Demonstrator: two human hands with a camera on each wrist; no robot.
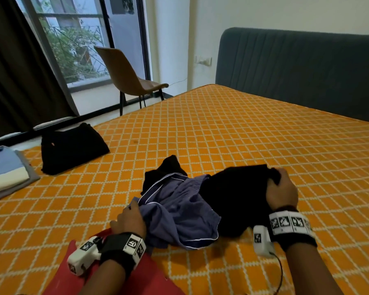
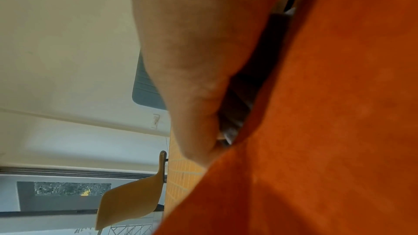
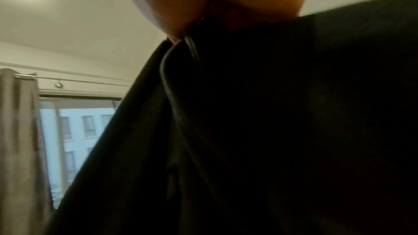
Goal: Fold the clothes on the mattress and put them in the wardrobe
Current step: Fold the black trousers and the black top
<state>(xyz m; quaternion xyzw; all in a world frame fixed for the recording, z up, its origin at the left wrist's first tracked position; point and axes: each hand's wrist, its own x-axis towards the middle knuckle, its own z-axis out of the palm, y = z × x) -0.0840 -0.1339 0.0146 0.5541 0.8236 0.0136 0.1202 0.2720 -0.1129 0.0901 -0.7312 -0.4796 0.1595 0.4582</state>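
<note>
- A loose heap lies on the near part of the mattress: a black garment, crumpled blue shorts lying partly over it, and a red cloth at the near edge.
- The right hand grips the black garment's far right edge, fingers curled over a bunch of fabric; the right wrist view shows a fold pinched under the thumb.
- The left hand is at the shorts' near left edge, on the red cloth. Its fingers are hidden, so I cannot tell whether they grip anything.
- Already folded, well apart at the left: a black pile and a stack of blue, cream and grey pieces.
- Handling, as a judgement: all of it is light, limp fabric that sags and drags its neighbours along. The shorts will likely ride up with the black garment unless lifted off first.
- Best holds look to be hems, waistband or shoulder seams, taken at two corners so the piece hangs flat before folding.
</note>
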